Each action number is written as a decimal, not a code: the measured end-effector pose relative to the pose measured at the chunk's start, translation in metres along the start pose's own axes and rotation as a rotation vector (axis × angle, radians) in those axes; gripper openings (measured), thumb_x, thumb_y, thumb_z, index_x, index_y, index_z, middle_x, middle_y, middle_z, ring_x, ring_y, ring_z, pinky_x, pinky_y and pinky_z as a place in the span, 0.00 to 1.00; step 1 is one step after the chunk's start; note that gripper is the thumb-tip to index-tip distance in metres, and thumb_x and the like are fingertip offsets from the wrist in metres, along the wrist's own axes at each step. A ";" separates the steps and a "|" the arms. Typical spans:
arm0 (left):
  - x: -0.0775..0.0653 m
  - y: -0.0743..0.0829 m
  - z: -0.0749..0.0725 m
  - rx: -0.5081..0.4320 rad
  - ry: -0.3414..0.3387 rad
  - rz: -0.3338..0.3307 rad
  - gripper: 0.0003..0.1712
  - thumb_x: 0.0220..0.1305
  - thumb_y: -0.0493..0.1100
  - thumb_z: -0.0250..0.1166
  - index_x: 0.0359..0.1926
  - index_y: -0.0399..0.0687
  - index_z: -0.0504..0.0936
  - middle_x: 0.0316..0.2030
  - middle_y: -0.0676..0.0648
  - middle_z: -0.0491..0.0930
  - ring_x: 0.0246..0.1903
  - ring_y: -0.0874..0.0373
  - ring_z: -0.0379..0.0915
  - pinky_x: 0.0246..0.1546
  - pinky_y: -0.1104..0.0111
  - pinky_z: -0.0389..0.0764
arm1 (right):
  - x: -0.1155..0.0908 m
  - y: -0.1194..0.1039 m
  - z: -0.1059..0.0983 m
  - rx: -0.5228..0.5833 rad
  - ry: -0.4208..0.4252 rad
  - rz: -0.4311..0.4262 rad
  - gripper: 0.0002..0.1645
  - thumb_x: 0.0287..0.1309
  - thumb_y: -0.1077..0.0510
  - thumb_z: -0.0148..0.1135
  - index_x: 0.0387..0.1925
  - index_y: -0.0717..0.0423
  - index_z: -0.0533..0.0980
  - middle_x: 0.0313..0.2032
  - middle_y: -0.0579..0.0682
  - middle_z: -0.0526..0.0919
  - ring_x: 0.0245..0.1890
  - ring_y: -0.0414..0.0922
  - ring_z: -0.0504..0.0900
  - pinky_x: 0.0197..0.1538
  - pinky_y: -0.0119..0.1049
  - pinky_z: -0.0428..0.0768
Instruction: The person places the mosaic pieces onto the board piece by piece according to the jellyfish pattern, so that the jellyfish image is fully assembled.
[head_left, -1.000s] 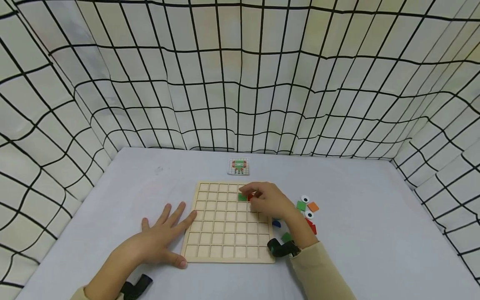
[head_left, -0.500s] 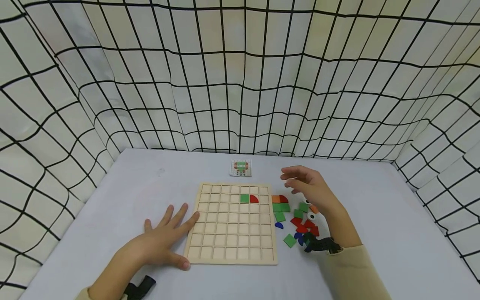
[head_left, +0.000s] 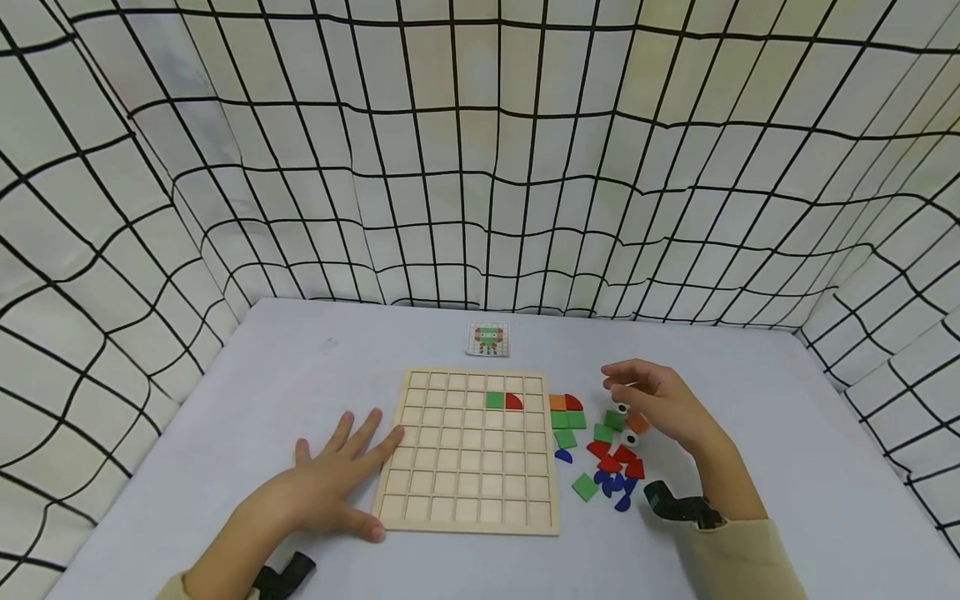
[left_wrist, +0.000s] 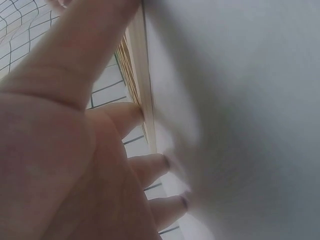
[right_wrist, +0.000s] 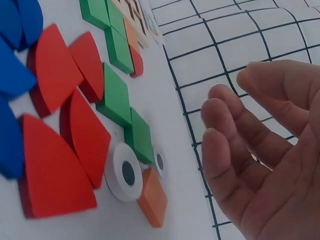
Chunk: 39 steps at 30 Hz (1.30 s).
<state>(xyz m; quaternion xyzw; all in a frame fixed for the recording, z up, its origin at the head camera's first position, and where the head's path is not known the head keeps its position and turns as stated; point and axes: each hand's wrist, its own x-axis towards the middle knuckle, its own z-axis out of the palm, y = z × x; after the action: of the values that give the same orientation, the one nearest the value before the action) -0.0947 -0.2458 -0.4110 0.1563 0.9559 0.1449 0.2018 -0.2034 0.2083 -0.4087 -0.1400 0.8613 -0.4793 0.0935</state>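
Observation:
My left hand (head_left: 322,492) lies spread at the left side of a wooden grid board (head_left: 465,529), its index fingertip and thumb touching the frame. In the board's second row sit a green square (head_left: 495,401) and, just right of it, a red quarter-round (head_left: 513,402). Over the loose pieces to the right hovers my right hand (head_left: 663,404), fingers loosely bent and holding nothing. Nearest it, in the right wrist view, are an orange square (right_wrist: 152,197), a white eye disc (right_wrist: 122,172) and green squares (right_wrist: 115,95). Red quarter-rounds (right_wrist: 55,170) lie further off.
A small card (head_left: 488,339) with a printed coloured figure lies beyond the board. Along the board's right edge are an orange square (head_left: 557,402), a red quarter-round (head_left: 573,402) and several green squares (head_left: 567,420). Blue pieces (head_left: 622,503) lie nearer. Black netting (head_left: 480,175) surrounds the table.
My right hand has left the red quarter-round on the board and moved right, over the loose pieces. My left hand stays by the board. The view has shifted slightly.

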 end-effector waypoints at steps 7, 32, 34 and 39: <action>0.003 0.001 -0.001 0.001 0.003 -0.005 0.71 0.36 0.75 0.72 0.79 0.62 0.50 0.80 0.40 0.35 0.75 0.29 0.25 0.52 0.18 0.33 | -0.004 0.002 -0.010 -0.067 -0.057 0.023 0.22 0.69 0.54 0.60 0.61 0.57 0.76 0.54 0.59 0.83 0.50 0.54 0.83 0.49 0.42 0.84; 0.003 0.001 0.000 -0.005 0.002 -0.006 0.71 0.35 0.75 0.73 0.79 0.63 0.50 0.80 0.40 0.36 0.75 0.29 0.26 0.51 0.17 0.32 | -0.008 0.009 -0.007 -0.229 -0.115 0.079 0.17 0.64 0.56 0.64 0.54 0.50 0.81 0.34 0.50 0.81 0.31 0.48 0.80 0.38 0.41 0.81; 0.002 0.001 0.000 -0.006 0.002 -0.004 0.71 0.35 0.75 0.73 0.79 0.63 0.50 0.80 0.40 0.35 0.75 0.29 0.26 0.51 0.17 0.33 | -0.008 0.010 -0.007 -0.231 -0.118 0.080 0.17 0.63 0.56 0.65 0.53 0.50 0.81 0.33 0.49 0.81 0.32 0.48 0.79 0.37 0.41 0.81; 0.002 0.001 0.001 -0.008 0.005 0.000 0.71 0.35 0.75 0.72 0.79 0.63 0.50 0.80 0.40 0.35 0.75 0.29 0.26 0.51 0.17 0.33 | -0.008 0.012 -0.005 -0.261 -0.122 0.082 0.17 0.60 0.56 0.67 0.52 0.50 0.82 0.32 0.48 0.80 0.33 0.47 0.78 0.37 0.40 0.79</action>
<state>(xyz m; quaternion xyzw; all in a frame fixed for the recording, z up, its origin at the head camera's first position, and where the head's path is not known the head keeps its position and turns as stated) -0.0955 -0.2444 -0.4126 0.1551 0.9559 0.1491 0.2000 -0.1994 0.2209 -0.4157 -0.1446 0.9140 -0.3498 0.1462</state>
